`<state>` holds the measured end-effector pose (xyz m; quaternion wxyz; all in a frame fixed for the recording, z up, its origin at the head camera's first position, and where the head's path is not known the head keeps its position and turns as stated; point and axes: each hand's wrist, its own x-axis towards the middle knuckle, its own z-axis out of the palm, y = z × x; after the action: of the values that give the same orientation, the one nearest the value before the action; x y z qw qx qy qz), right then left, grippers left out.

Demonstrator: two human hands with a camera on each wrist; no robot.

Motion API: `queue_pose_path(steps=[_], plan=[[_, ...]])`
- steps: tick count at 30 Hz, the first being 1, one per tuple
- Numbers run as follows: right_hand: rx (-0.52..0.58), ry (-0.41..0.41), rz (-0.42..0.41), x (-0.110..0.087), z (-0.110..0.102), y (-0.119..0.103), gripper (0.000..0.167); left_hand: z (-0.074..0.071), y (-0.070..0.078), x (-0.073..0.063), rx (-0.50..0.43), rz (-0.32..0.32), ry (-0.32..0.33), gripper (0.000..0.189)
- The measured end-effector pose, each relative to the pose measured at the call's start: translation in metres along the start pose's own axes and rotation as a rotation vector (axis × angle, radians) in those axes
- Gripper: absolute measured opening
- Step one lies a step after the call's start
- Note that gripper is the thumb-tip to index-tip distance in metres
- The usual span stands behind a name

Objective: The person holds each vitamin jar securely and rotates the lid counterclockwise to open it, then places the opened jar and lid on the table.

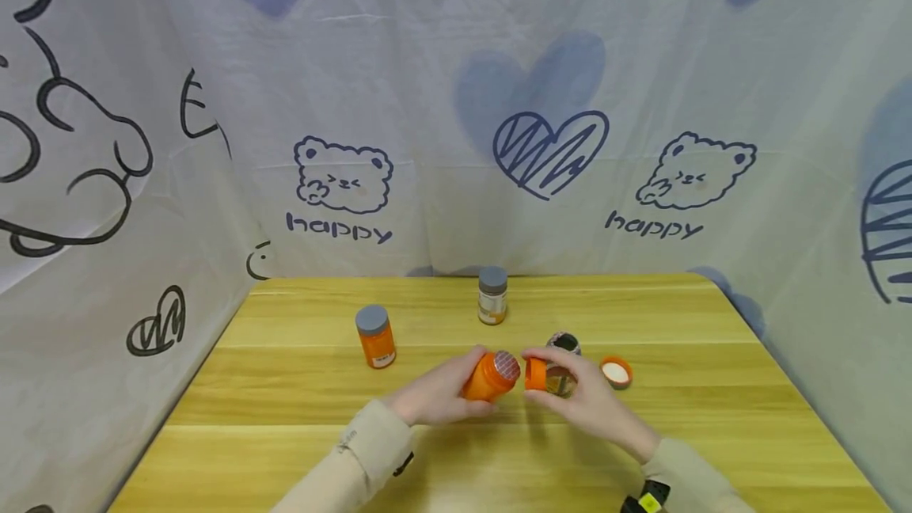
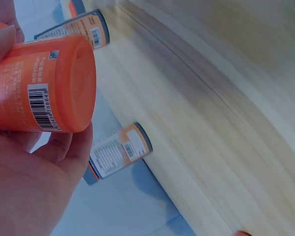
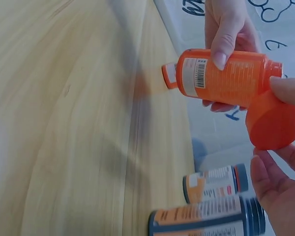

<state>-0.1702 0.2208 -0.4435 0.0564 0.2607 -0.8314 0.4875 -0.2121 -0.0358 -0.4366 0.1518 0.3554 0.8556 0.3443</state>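
Note:
My left hand grips an orange bottle above the table, tilted with its mouth toward the right. A silvery, patterned seal covers that mouth. Just right of it, the thumb and fingers of my right hand pinch an orange cap, apart from the bottle in the head view. The right wrist view shows the cap close by the bottle's neck, partly overlapping it. A barcode label faces the left wrist camera. Behind the right hand stands a dark-mouthed jar, partly hidden.
An orange bottle with a grey lid stands at the left of the wooden table. Farther back is a grey-lidded bottle with a pale label. A loose lid lies white inside up at the right. Printed cloth hangs around the table.

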Motion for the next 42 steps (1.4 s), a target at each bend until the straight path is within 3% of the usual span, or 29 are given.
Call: queue_pose_path(steps=[7,15,25,29,34,38,42], plan=[[-0.031,0.06,0.027,-0.016,-0.016,0.004,0.037,0.013,0.012,0.01,-0.047,0.031,0.03,0.062],[-0.038,0.075,0.054,-0.034,-0.035,0.012,0.03,0.035,0.028,0.025,-0.085,0.08,0.077,0.063],[-0.068,0.094,0.047,-0.057,-0.054,0.029,0.039,0.065,0.043,0.042,-0.109,0.155,0.134,0.067],[-0.085,0.067,0.036,-0.064,-0.061,0.037,0.044,0.074,0.046,0.048,-0.106,0.171,0.151,0.066],[-0.168,0.047,0.018,-0.071,-0.066,0.045,0.048,0.083,0.048,0.052,-0.05,0.161,0.154,0.062],[-0.296,0.053,-0.014,-0.076,-0.069,0.048,0.05,0.088,0.051,0.055,-0.011,0.122,0.152,0.063],[-0.351,0.028,-0.032,-0.079,-0.071,0.051,0.05,0.093,0.053,0.058,-0.005,0.076,0.15,0.062]])
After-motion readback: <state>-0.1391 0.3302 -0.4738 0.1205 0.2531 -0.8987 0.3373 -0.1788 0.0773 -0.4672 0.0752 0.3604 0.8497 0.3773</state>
